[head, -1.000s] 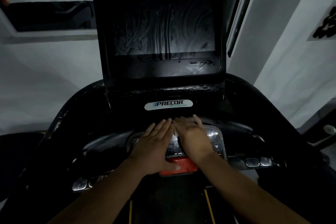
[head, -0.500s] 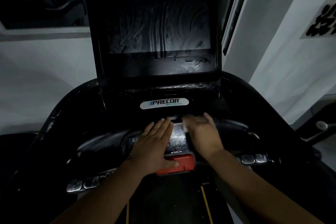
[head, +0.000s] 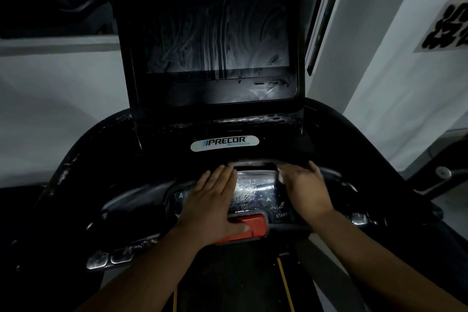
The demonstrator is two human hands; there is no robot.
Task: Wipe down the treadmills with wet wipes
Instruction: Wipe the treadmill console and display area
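Observation:
A black Precor treadmill console fills the view, its dark screen streaked with wet wipe marks. My left hand lies flat with straight fingers on the left half of the wet, shiny button panel, thumb on the red stop bar. On the panel's right side, my right hand presses a white wet wipe; only a small edge of the wipe shows by the fingers. That hand is slightly blurred.
White walls stand on both sides, with a dark framed opening at upper left. A grey column and black lettering are at the right. Silver grip sensors sit on the handlebar. The treadmill belt lies below, between my forearms.
My right hand has slid with the wipe from the panel's middle to its right side, uncovering the wet centre. My left hand has stayed flat on the left half.

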